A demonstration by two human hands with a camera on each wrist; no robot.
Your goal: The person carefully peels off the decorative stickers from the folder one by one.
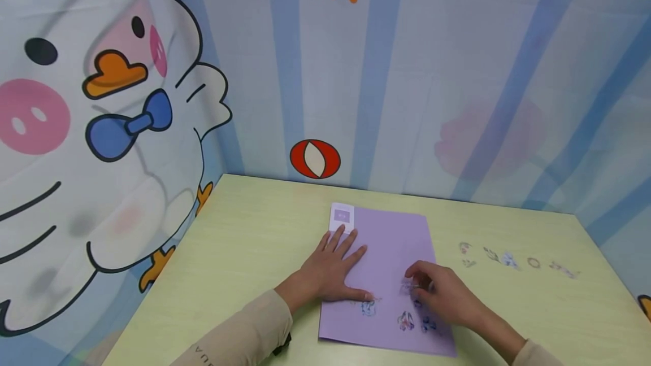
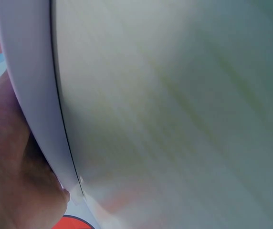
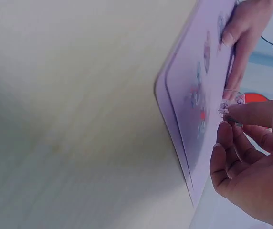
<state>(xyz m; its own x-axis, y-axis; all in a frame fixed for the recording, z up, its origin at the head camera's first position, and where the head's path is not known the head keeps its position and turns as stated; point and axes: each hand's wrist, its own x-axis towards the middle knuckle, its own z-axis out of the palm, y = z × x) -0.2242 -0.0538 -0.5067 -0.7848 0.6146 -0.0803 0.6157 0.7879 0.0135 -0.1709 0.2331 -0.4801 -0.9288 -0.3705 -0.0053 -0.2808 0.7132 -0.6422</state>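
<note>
A purple booklet (image 1: 389, 242) lies on the table, with a small white label (image 1: 342, 217) at its far left corner. My left hand (image 1: 333, 270) rests flat on its left side, fingers spread, the thumb beside a bluish sticker (image 1: 368, 308). Over the right part of the booklet, my right hand (image 1: 442, 292) pinches a clear sticker (image 1: 407, 286) with a printed pattern between thumb and forefinger. In the right wrist view the clear sticker (image 3: 231, 102) stands up from the fingertips. Nearer the front edge are a reddish sticker (image 1: 406, 321) and a dark blue one (image 1: 429, 325).
Right of the booklet, several clear stickers lie in a loose row on the pale table (image 1: 244, 230), among them a ring-shaped one (image 1: 533, 263) and a blue one (image 1: 510, 260). A printed cloth backdrop (image 1: 417, 72) rises behind the table's far edge.
</note>
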